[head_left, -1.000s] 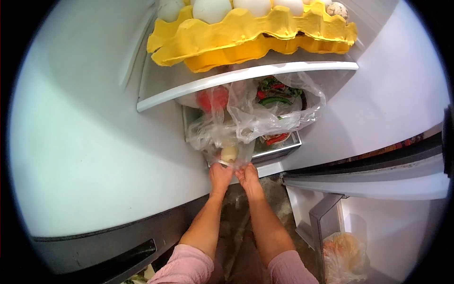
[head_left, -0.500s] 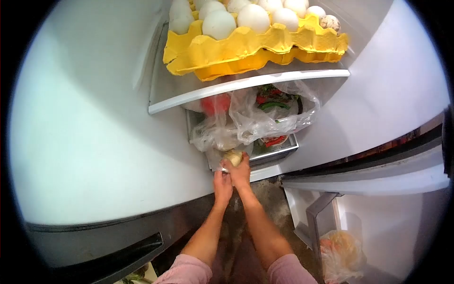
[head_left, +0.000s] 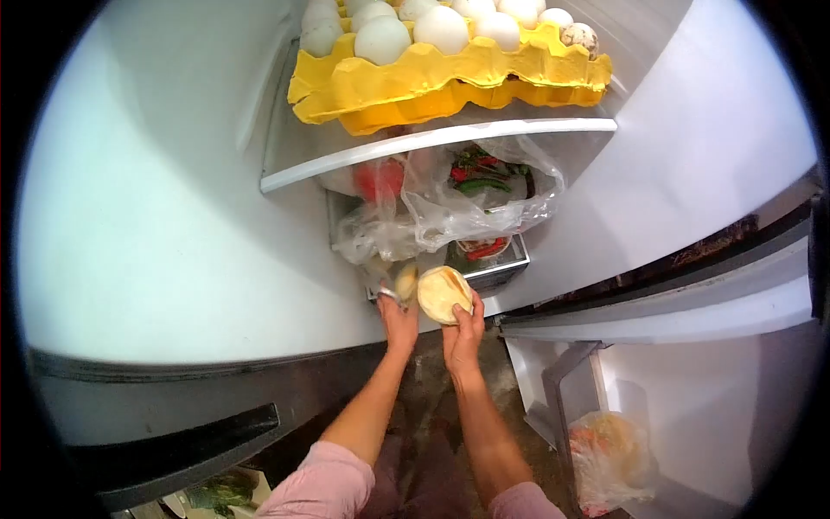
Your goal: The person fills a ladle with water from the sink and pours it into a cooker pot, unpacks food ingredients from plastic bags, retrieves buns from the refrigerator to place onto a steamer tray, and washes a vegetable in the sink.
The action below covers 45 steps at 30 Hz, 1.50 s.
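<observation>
In my right hand [head_left: 463, 336] is a round, pale-yellow piece [head_left: 439, 297] with a paler rim and a darker yellow patch, its broad face turned up. The thumb lies on that face and the fingers are at its edge. My left hand [head_left: 397, 317] is closed just to the left, at the front of the fridge drawer. A small yellowish thing [head_left: 406, 281] at its fingertips is smeared by motion; I cannot tell what it is. Behind both hands lies a clear plastic bag [head_left: 454, 229] with red and green peppers [head_left: 482, 184] showing.
Above the drawer, a white-edged shelf [head_left: 441, 144] holds a yellow egg tray [head_left: 450, 82] with several eggs [head_left: 440, 33]. A red bundle [head_left: 379, 179] lies in the drawer. The open door [head_left: 700, 406] at the right holds a bagged item [head_left: 609, 461]. A dark handle [head_left: 186, 445] is at lower left.
My hands, together on the yellowish thing before, have moved apart. The right hand now holds the round piece with its face up, while the left hand has moved slightly left.
</observation>
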### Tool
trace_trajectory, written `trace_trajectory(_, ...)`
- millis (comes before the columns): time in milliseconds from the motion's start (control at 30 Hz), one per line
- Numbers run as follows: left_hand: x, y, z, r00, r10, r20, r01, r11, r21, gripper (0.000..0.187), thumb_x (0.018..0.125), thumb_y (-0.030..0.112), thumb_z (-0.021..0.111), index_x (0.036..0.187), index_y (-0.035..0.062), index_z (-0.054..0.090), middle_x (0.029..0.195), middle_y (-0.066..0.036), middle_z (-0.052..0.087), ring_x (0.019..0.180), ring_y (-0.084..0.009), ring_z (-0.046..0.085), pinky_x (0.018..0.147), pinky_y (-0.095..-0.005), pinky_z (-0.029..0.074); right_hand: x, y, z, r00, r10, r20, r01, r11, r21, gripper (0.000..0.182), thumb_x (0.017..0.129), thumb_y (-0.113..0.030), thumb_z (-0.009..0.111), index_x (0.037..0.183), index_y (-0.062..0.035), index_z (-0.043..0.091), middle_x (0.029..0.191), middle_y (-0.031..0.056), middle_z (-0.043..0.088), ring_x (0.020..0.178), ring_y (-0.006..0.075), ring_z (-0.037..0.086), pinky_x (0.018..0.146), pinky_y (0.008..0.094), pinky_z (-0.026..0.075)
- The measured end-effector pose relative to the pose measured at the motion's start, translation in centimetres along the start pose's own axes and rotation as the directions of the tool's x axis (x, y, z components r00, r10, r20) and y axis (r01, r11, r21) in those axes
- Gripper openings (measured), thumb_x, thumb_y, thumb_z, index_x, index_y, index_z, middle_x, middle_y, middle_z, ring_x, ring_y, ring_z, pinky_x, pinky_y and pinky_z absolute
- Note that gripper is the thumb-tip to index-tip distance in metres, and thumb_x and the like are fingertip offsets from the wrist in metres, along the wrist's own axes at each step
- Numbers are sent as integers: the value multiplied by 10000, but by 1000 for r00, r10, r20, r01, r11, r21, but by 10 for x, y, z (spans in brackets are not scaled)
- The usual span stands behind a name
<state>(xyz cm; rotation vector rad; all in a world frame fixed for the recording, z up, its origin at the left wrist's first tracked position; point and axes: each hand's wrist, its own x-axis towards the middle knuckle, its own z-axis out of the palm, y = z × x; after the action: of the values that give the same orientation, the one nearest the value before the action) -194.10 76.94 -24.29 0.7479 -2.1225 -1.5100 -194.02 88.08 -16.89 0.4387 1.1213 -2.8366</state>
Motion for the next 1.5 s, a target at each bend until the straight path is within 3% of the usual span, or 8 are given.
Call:
trace_trajectory(433,65,-10,20,904,353,240,-421,648,635,393,750,179,673,1095,25,567,1138,-240,529,1036,-436,511,813,-485,460,-20,17,-62,986,131,-103,-124,990,70,443,838,-108,480,1268,-21,415,1250,167,488,1154,303,505,945,458,451)
trace_trajectory(867,30,37,3,935,354,-17,-325,875,359,433,742,111,655,1149,28,531,1215,-212,494,1110,-382,460,908,-456,400,-83,-1,-51,966,193,-172,-186,981,56,420,838,-100,517,1233,-11,405,1196,160,505,1094,294,537,929,419,464)
trace_trajectory(1000,-39,63,-37,981,-167,99,160,984,81,422,748,126,657,1137,13,537,1106,-159,546,1012,-306,519,895,-374,409,-112,-18,-37,970,179,-167,-199,973,-115,442,832,-77,544,1247,-15,403,1184,138,506,1073,247,541,916,370,468)
trace_trajectory(1033,-57,45,-42,930,-215,300,246,967,-72,407,812,261,649,1133,31,550,1110,-112,560,973,-245,542,880,-341,412,-122,-29,-31,976,155,-150,-180,968,-174,448,831,-68,545,1251,-14,401,1175,132,511,1066,236,541,919,358,463)
trace_trajectory(1100,-84,73,-73,425,-442,790,844,509,-169,479,868,436,590,1152,51,553,1178,-100,555,1024,-230,558,864,-344,448,-142,-44,-32,986,131,-103,-151,965,-217,486,829,-46,542,1294,-12,406,1180,123,527,1077,208,535,938,317,436)
trace_trajectory(1200,-114,131,-128,47,-267,963,969,246,21,540,896,454,548,1268,73,457,1251,-95,532,1083,-232,571,859,-431,521,-177,-68,-41,989,148,-26,-149,948,-281,526,822,-35,543,1329,-4,409,1238,129,507,1114,202,516,956,310,414)
trace_trajectory(1333,-145,135,-171,78,-166,983,903,430,1,513,883,307,617,1300,80,421,1245,-97,533,1068,-242,583,826,-435,543,-235,-106,-44,976,165,142,47,477,-877,555,853,-177,616,1351,-29,420,1272,103,500,1160,188,482,958,307,403)
trace_trajectory(1500,-174,140,-226,144,-228,963,878,478,-19,462,881,211,624,1273,45,447,1216,-107,554,1053,-252,595,758,-418,573,-303,-129,-76,819,556,-143,-482,531,-697,332,896,-303,600,1100,-42,602,995,69,628,832,162,612,704,284,474)
